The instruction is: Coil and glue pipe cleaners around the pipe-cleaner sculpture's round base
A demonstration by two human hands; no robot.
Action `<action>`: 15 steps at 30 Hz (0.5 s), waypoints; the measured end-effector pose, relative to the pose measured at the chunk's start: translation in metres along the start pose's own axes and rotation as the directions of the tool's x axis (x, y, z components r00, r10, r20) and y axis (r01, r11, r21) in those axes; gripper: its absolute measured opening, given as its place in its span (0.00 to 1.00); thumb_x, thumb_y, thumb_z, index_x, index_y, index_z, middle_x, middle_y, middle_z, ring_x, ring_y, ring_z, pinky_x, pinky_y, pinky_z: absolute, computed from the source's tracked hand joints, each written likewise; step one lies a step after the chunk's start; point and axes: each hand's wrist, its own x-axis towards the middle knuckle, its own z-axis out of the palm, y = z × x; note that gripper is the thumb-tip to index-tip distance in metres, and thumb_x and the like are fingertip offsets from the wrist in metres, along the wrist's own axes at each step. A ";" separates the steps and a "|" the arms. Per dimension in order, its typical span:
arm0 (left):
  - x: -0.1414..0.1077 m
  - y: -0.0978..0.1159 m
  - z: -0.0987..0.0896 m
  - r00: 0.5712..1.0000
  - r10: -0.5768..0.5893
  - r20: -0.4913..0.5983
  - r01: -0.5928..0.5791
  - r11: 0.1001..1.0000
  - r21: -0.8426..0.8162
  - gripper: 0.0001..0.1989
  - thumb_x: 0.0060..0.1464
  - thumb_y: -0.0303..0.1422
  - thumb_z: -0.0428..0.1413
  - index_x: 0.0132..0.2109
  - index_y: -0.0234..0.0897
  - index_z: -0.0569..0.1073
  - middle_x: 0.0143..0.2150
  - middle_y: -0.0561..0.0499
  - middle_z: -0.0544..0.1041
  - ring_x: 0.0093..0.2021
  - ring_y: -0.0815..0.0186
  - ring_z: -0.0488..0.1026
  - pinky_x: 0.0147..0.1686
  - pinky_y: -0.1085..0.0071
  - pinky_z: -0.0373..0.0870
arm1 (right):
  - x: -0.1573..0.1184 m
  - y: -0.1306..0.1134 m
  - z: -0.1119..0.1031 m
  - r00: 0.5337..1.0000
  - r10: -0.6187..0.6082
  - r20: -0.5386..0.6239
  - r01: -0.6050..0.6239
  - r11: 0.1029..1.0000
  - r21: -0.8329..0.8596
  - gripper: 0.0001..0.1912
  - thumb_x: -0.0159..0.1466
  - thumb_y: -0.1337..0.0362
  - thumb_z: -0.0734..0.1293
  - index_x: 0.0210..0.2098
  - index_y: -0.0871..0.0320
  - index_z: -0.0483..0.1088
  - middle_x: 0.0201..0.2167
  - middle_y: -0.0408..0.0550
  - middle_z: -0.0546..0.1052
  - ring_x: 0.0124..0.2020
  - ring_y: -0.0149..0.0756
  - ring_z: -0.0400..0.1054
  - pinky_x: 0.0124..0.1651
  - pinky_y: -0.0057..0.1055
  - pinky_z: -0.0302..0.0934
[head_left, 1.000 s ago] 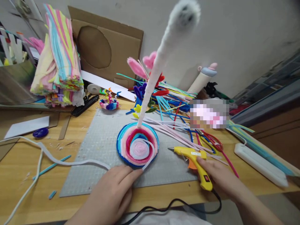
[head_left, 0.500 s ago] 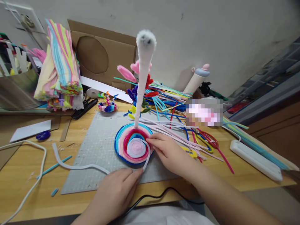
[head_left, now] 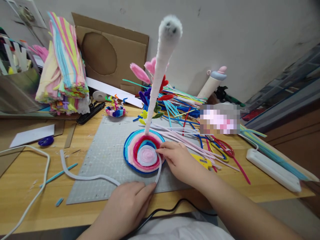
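A round base (head_left: 129, 151) of coiled pipe cleaners, in blue, pink and crimson rings, sits on the grey cutting mat (head_left: 100, 143). From its back edge rises a tall white fuzzy stem (head_left: 156, 83), leaning right, with small pink, red, purple, green and yellow petal shapes around it. A pale spiral (head_left: 147, 155) lies on the base. My left hand (head_left: 131, 203) is closed on a long white pipe cleaner (head_left: 92, 177), whose loose end trails left. At the spiral's right edge, the fingertips of my right hand (head_left: 178, 161) pinch the same strand; its exact grip is partly hidden.
Loose pipe cleaners (head_left: 175, 133), scissors (head_left: 222, 150) and a yellow tool (head_left: 201, 161) lie to the right, near a white power strip (head_left: 272, 170). Behind stand pipe cleaner bundles (head_left: 62, 66) and cardboard (head_left: 132, 50). A black cable (head_left: 172, 209) crosses the front edge.
The white strand, which arched over the spiral's top, now lies against its right edge. The stem leans further right and its head looks higher. Both hands have shifted slightly right in view.
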 end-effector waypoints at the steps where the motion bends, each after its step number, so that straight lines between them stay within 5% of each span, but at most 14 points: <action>1: -0.001 0.000 -0.001 1.000 0.003 0.007 -0.003 1.000 0.000 0.15 0.59 0.27 0.48 0.52 0.40 0.67 0.27 0.54 0.73 0.25 0.64 0.71 0.24 0.71 0.60 | 0.000 0.000 0.000 1.000 0.009 -0.003 -0.009 1.000 0.005 0.18 0.64 0.75 0.59 0.47 0.52 0.73 0.47 0.46 0.74 0.50 0.39 0.65 0.48 0.38 0.53; 15: -0.012 -0.009 -0.021 0.999 -0.033 0.044 0.030 0.998 0.047 0.16 0.61 0.27 0.45 0.53 0.40 0.66 0.28 0.53 0.74 0.27 0.65 0.72 0.25 0.72 0.62 | 0.001 -0.007 0.002 0.999 0.038 -0.014 -0.039 0.993 -0.108 0.09 0.63 0.68 0.65 0.43 0.54 0.74 0.46 0.45 0.74 0.49 0.41 0.64 0.47 0.39 0.49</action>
